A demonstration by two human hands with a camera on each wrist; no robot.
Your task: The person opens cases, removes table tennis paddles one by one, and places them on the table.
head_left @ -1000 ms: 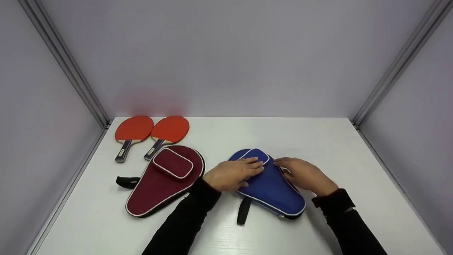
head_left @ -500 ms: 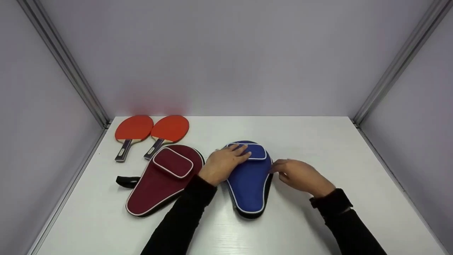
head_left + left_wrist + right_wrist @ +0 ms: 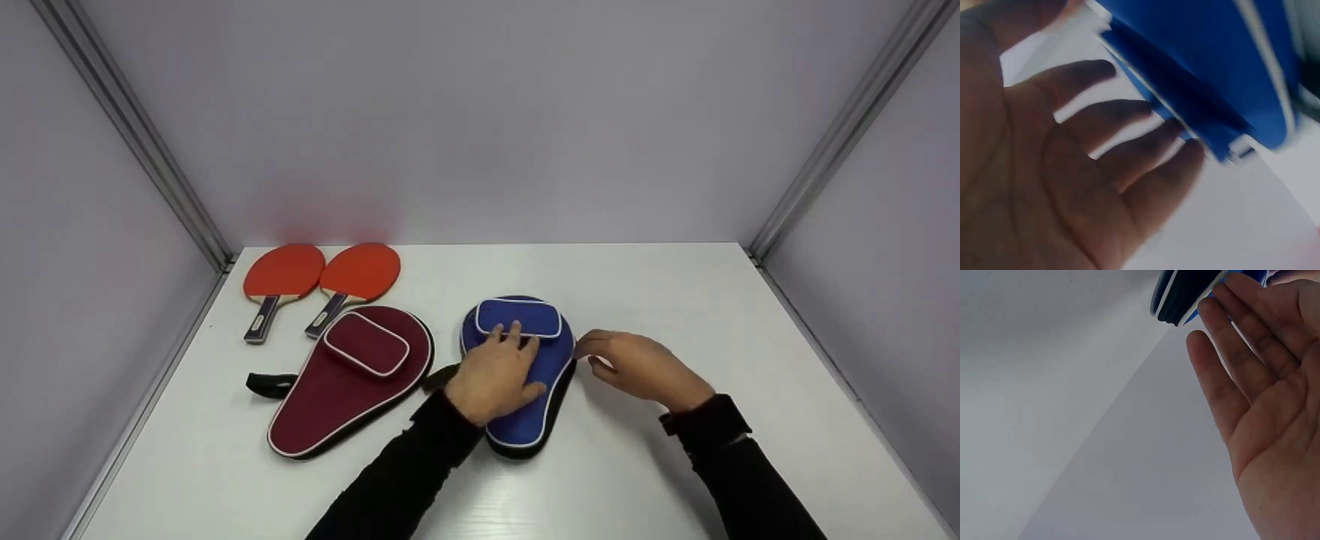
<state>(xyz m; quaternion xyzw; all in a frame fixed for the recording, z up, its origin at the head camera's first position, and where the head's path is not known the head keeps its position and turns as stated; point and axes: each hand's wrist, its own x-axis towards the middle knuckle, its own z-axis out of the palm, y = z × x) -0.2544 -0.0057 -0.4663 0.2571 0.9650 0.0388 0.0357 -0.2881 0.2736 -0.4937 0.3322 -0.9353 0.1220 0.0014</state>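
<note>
1. On the counter [image 3: 675, 300], the blue case [image 3: 549, 360] is covered partly by the left hand [image 3: 495, 379], fingers spread, nothing gripped.
2. The right edge is met by the right hand's [image 3: 637, 367] fingertips; whether anything is pinched cannot be told.
3. Light, even pressure is best kept here, so slipping is avoided.
4. And a smart thing: rounded, white-trimmed, dark-sided, a pocket [image 3: 517, 316] stitched up top.

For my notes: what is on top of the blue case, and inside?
Over the blue case is the left hand, partly covering its white-edged pocket. The inside is covered; contents cannot be seen.
</note>
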